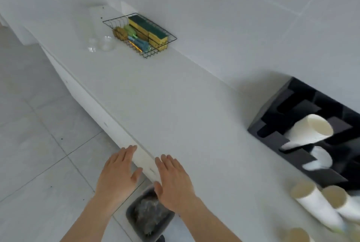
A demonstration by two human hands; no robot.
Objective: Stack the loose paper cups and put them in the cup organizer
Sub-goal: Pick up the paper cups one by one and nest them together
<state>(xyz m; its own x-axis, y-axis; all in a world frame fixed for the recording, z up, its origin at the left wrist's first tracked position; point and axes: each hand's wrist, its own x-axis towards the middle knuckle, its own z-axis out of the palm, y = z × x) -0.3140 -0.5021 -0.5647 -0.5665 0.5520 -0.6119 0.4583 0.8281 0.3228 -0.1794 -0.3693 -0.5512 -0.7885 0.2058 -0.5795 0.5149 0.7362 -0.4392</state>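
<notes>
Hands hover flat and empty at the near edge of the long white bench [175, 105], which serves as the landmark for everything else. Seen from the head camera, the left hand [116, 175] floats just off the bench's front edge, above the grey tiled floor [39, 144], its fingers [126, 152] stretched out and loosely together, gripping nothing. The right hand [174, 183] lies over the bench's front lip, palm down, fingers straight and slightly spread, also holding nothing.

At the right end of the bench, against the white wall [233, 17], sits the black slotted cup organizer [272, 105]. A stack of white paper cups [309, 130] leans tilted in one of its slots, and a second white cup [319, 159] rests in a slot nearer the camera; this part is blurred. Just in front of the organizer, loose white paper cups [315, 204] lie on their sides on the bench, open mouths facing left.

Far along the bench stands a black wire basket [145, 54] with yellow-and-green sponges [148, 29], and clear glassware [101, 44] beside it. Below the bench's front edge, between the 2 forearms, a dark grey bin [132, 218] stands on the floor.
</notes>
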